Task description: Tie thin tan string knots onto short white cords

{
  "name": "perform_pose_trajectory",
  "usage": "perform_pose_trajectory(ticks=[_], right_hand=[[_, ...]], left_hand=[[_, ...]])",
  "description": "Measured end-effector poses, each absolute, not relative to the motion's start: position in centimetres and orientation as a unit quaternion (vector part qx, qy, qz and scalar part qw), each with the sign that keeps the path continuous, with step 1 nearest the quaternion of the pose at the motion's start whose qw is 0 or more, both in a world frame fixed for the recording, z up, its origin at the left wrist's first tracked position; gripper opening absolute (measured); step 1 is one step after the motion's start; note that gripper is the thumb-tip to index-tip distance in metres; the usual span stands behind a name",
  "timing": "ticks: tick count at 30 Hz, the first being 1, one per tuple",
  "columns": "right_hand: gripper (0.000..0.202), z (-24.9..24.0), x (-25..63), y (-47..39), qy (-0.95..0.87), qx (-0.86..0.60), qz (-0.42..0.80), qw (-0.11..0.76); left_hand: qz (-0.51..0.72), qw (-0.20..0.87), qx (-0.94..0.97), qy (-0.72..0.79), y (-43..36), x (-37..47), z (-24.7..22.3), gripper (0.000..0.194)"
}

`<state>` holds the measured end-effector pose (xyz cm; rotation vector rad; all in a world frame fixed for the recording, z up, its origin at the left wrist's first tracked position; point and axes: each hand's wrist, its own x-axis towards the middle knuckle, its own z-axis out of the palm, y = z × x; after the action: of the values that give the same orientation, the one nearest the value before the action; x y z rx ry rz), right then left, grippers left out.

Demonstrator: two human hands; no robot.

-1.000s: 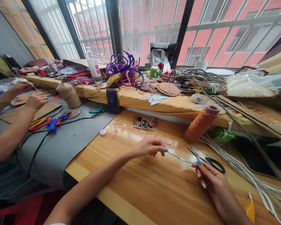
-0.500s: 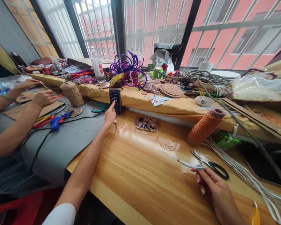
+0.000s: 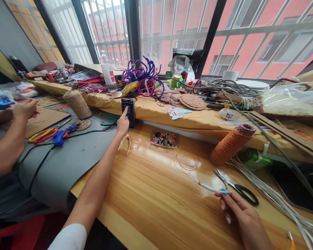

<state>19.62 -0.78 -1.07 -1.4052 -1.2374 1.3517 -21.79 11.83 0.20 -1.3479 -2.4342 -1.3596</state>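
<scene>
In the head view my left hand [image 3: 123, 125] reaches forward with its index finger stretched out to the screen of a phone [image 3: 128, 117] that leans upright against the shelf front. The other fingers are folded, and nothing is held. My right hand [image 3: 237, 208] is closed, pinching one end of a thin white cord bundle [image 3: 210, 187] between thumb and index finger. Reddish thread is wrapped near the bundle's far end, which points left. Just beyond that hand lie scissors [image 3: 236, 186] with black handles, their blades apart.
A tray of beads [image 3: 163, 139] and a coil of thin brown cord [image 3: 187, 161] lie on the wooden table. An orange spool [image 3: 232, 144] and white cords [image 3: 273, 194] are at the right. Left, a co-worker's hands [image 3: 25, 108] are near a blue glue gun [image 3: 61, 135].
My left fingertip has moved up the phone screen. My right hand holds the cord bundle almost where it was. The co-worker's hands have drawn left and together. The view has shifted slightly.
</scene>
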Motion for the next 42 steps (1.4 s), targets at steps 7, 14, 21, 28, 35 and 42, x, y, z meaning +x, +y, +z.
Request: perform_pose_trajectory(ticks=[7, 14, 21, 28, 35, 42], right_hand=[[0.03, -1.1, 19.6, -0.7, -0.486, -0.559, 0.541, 0.399], [0.033, -0.8, 19.4, -0.8, -0.491, -0.564, 0.531, 0.399], [0.034, -0.8, 19.5, -0.8, -0.493, -0.566, 0.529, 0.396], [0.034, -0.9, 19.6, -0.7, -0.495, -0.567, 0.533, 0.386], [0.032, -1.1, 19.6, -0.6, -0.496, -0.572, 0.528, 0.384], [0.032, -1.4, 19.7, -0.5, -0.491, -0.567, 0.533, 0.392]], left_hand=[[-0.436, 0.071, -0.474, -0.762, 11.8, -22.3, -0.3, 0.056], [-0.391, 0.083, -0.457, -0.795, 10.8, -22.1, -1.1, 0.055], [-0.368, 0.057, -0.451, -0.811, 10.9, -21.7, -0.8, 0.058], [-0.396, 0.08, -0.453, -0.795, 11.9, -22.0, 0.1, 0.057], [-0.4, 0.098, -0.464, -0.784, 11.9, -21.7, 0.6, 0.056], [-0.377, 0.105, -0.452, -0.802, 11.1, -21.5, -0.7, 0.055]])
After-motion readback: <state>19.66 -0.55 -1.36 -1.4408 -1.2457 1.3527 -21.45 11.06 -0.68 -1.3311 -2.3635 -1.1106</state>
